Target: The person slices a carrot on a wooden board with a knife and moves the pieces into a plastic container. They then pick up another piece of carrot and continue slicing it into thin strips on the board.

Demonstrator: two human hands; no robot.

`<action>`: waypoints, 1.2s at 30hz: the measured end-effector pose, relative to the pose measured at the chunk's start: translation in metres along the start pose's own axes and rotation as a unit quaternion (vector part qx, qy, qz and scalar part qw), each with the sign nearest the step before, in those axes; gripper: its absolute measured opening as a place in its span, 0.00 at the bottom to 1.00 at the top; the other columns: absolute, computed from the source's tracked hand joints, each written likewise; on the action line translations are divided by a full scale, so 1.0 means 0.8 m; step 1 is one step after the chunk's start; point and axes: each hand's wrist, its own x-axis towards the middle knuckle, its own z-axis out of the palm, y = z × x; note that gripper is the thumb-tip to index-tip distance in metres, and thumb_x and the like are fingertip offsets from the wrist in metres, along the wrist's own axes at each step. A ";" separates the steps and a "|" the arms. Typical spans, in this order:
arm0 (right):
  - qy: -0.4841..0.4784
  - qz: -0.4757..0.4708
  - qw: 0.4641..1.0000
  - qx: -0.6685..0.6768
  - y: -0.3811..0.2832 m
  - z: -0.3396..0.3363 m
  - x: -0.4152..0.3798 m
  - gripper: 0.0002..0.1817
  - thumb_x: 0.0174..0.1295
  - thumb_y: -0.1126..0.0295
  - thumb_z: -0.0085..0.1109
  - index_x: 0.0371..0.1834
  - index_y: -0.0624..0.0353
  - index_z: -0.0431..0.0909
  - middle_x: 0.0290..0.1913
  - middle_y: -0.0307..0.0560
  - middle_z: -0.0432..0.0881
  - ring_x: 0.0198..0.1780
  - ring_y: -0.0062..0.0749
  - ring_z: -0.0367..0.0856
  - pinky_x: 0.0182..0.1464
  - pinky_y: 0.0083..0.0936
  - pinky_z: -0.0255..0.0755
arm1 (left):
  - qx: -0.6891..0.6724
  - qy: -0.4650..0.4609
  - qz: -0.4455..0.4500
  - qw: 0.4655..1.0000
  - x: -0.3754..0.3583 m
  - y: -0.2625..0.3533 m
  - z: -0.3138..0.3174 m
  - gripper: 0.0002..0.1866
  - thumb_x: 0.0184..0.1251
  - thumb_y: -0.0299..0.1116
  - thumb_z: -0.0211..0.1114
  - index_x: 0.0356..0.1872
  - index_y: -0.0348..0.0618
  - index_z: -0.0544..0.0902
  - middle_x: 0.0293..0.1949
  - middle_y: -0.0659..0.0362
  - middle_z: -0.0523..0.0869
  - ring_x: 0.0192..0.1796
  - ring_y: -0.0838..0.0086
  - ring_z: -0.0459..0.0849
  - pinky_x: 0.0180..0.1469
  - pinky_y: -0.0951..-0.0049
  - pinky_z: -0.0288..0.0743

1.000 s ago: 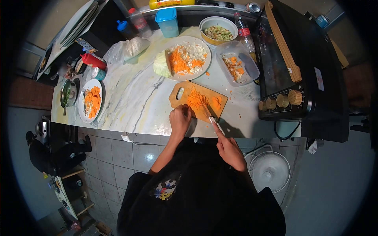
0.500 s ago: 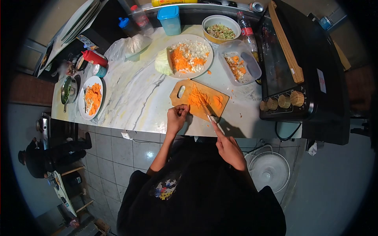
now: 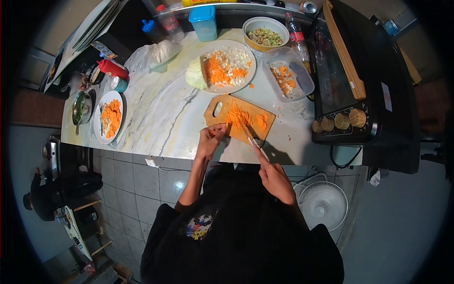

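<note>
My right hand (image 3: pixel 274 179) grips a knife (image 3: pixel 254 141), its blade tip resting among thin carrot strips (image 3: pixel 238 116) on a wooden cutting board (image 3: pixel 236 133). Round carrot slices (image 3: pixel 261 121) lie on the board's right side. At the board's lower left corner, my left hand (image 3: pixel 210 142) is closed in a pinch, with a bit of orange carrot showing at the fingers. Behind the board stands a large plate (image 3: pixel 250 79) holding shredded carrot, chopped white pieces and a cabbage wedge (image 3: pixel 196 75).
A clear plastic tub (image 3: pixel 302 81) with carrot scraps stands right of the board, beside a black oven (image 3: pixel 373 118). A bowl (image 3: pixel 266 46) of chopped vegetables sits behind. On the left are a white plate (image 3: pixel 120 124) of carrots and a pot (image 3: pixel 85 105). Another person (image 3: pixel 56 191) stands far left.
My left hand has shifted slightly up and left, its fingers pinched. My right hand and the knife stay nearly still. The person at far left has moved a little.
</note>
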 end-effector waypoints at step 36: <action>0.025 -0.030 0.999 -0.009 0.013 0.022 -0.006 0.42 0.62 0.80 0.53 0.79 0.44 0.50 0.33 0.64 0.82 0.42 0.64 0.79 0.48 0.51 0.71 | 0.179 -0.018 0.315 0.932 0.049 0.147 0.110 0.11 0.70 0.32 0.65 0.44 0.33 0.84 0.27 0.62 0.77 0.31 0.82 0.72 0.32 0.77 0.67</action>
